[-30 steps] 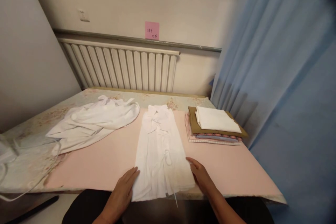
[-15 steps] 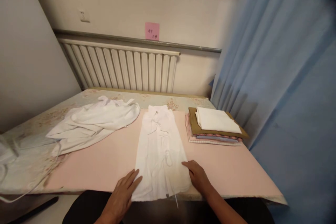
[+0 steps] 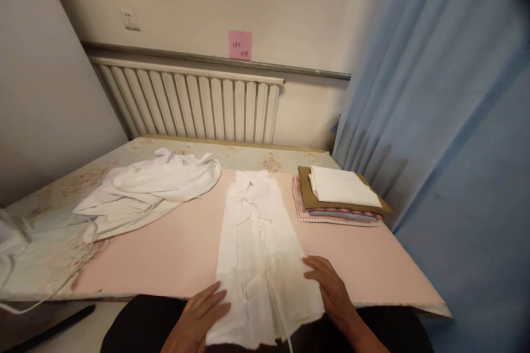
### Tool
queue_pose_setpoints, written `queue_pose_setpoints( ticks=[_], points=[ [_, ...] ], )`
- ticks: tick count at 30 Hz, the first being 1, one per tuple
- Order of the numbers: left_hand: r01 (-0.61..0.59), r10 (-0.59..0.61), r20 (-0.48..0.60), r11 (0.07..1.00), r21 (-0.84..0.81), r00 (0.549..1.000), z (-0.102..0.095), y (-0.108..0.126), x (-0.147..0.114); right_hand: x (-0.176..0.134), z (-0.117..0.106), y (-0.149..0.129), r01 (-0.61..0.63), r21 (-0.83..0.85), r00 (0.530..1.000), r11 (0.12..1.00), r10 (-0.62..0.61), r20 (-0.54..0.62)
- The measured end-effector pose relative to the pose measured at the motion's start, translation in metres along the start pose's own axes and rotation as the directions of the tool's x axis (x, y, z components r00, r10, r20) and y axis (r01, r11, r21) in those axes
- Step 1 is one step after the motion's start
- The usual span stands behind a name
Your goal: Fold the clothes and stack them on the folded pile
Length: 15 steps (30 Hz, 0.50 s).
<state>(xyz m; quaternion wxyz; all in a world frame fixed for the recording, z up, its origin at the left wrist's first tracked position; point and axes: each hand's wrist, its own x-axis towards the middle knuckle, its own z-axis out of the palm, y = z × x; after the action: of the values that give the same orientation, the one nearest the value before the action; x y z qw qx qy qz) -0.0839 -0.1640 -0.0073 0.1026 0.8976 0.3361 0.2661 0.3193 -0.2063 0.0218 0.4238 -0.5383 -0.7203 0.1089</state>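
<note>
A long white garment [image 3: 256, 242] with a button near its narrow far end and ties down the middle lies on the pink mat. Its wide near end hangs past the table's front edge, and a thin white cord dangles there. At its left edge, my left hand [image 3: 202, 311] has its fingers on top of the cloth and its thumb hidden. My right hand [image 3: 331, 287] holds the right edge, fingers above the cloth, thumb out of sight. Both hands seem to grip the fabric.
Left on the table is a crumpled white cloth [image 3: 153, 190], with a white cable [image 3: 62, 289] near it. A stack of folded clothes [image 3: 343, 190] stands on the right. Behind are a radiator [image 3: 190, 99] and wall; a blue curtain [image 3: 414, 94] borders the right.
The white garment's near end has come closer to me and spread wider, extending further over the table edge. My right hand has moved right, my left hand slightly towards me.
</note>
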Motion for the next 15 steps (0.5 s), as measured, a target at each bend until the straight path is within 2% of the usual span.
queue_pose_setpoints(
  ticks=[4, 6, 8, 10, 11, 13, 14, 15],
  points=[
    [0.128, -0.125, 0.028, 0.974, -0.186, 0.992, -0.006, 0.016, -0.003, -0.017, -0.011, -0.009, -0.091, 0.127, 0.996, 0.988, 0.093, -0.008],
    [0.201, -0.195, 0.047, 0.94, -0.277, 0.98, -0.014, 0.019, 0.01, -0.014, -0.012, -0.011, -0.121, 0.188, 0.992, 0.975, 0.126, -0.018],
    [0.275, -0.263, 0.086, 0.886, -0.373, 0.961, -0.024, 0.019, 0.034, 0.001, -0.008, -0.01, -0.153, 0.237, 0.987, 0.959, 0.162, -0.017],
    [0.413, -0.38, 0.168, 0.779, -0.472, 0.91, -0.033, 0.013, 0.068, 0.025, 0.001, -0.005, -0.239, 0.245, 0.968, 0.939, 0.251, -0.018],
    [0.482, -0.473, 0.152, 0.727, -0.489, 0.868, -0.035, 0.008, 0.087, 0.04, 0.007, -0.001, -0.31, 0.233, 0.945, 0.922, 0.325, -0.028],
    [0.591, -0.643, 0.096, 0.622, -0.513, 0.76, -0.035, -0.005, 0.124, 0.07, 0.023, 0.011, -0.492, 0.18, 0.854, 0.852, 0.513, -0.091],
    [0.622, -0.693, 0.092, 0.571, -0.536, 0.715, -0.032, -0.013, 0.139, 0.085, 0.031, 0.018, -0.528, 0.172, 0.829, 0.832, 0.549, -0.109],
    [0.676, -0.749, 0.128, 0.493, -0.548, 0.65, -0.027, -0.021, 0.152, 0.097, 0.039, 0.026, -0.554, 0.168, 0.81, 0.815, 0.574, -0.115]
  ],
)
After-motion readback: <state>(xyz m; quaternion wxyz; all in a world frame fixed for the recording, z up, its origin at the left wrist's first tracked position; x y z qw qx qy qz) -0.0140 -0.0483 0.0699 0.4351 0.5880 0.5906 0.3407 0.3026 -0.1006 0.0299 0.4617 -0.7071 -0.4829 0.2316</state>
